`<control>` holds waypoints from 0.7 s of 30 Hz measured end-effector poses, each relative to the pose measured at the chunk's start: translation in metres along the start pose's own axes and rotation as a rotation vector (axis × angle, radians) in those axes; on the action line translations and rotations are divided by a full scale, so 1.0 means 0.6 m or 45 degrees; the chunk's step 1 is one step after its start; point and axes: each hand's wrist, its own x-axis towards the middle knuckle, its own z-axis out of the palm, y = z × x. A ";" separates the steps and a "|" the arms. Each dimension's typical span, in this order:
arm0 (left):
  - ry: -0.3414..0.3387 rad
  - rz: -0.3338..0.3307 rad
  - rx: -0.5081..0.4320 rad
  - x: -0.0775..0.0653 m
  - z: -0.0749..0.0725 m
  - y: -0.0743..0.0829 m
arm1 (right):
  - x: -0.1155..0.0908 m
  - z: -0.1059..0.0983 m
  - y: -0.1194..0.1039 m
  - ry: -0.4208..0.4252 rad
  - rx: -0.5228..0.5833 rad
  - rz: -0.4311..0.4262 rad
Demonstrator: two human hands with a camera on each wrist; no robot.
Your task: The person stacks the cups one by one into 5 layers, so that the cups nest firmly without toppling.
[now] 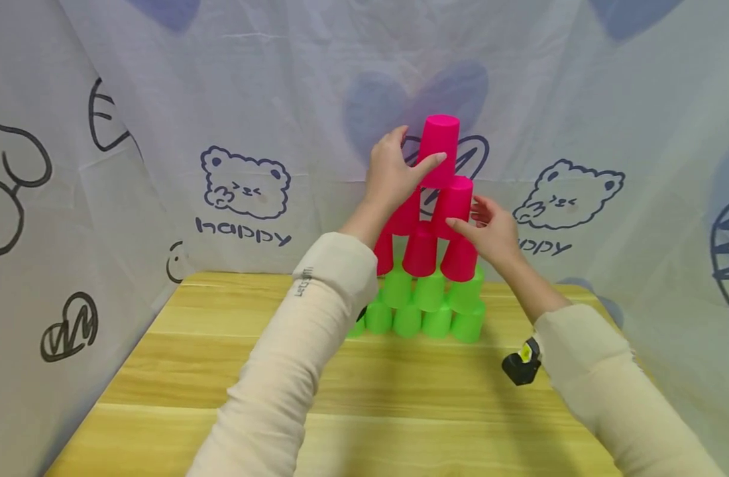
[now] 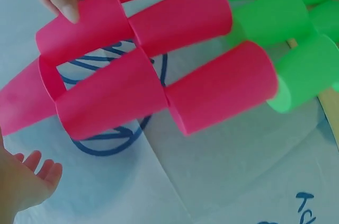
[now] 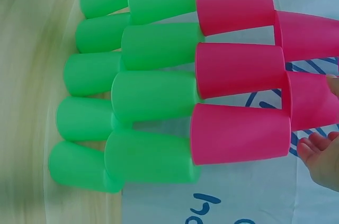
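A pyramid of upside-down plastic cups stands on the table, green below and pink-red above. A single red cup (image 1: 441,136) tops it, resting on two red cups, the right one (image 1: 456,199) by my right hand. My left hand (image 1: 394,169) is around the top cup, thumb across its front, fingers spread at its left; in the left wrist view those fingers stand off from the cup. My right hand (image 1: 497,232) is at the right cup of the pair, thumb overlapping its front, fingers loosely bent beside it. Below are three red cups (image 1: 421,252), the left one partly hidden by my sleeve.
Two rows of several green cups (image 1: 407,321) form the base on the wooden table (image 1: 221,371). A white cloth (image 1: 317,86) with bear and heart drawings hangs right behind the pyramid. A black wrist device (image 1: 521,363) is at my right cuff.
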 end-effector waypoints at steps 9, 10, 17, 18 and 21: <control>0.060 0.103 -0.022 -0.022 -0.033 -0.033 | -0.024 -0.031 0.009 0.048 0.007 -0.191; 0.063 0.114 -0.026 -0.026 -0.035 -0.039 | -0.026 -0.033 0.011 0.057 0.004 -0.214; 0.090 0.143 -0.023 -0.057 -0.051 -0.088 | -0.048 -0.041 0.029 0.089 -0.057 -0.370; 0.093 0.148 -0.022 -0.062 -0.053 -0.095 | -0.052 -0.042 0.032 0.092 -0.071 -0.389; 0.101 0.177 -0.023 -0.077 -0.061 -0.117 | -0.064 -0.046 0.043 0.102 -0.121 -0.447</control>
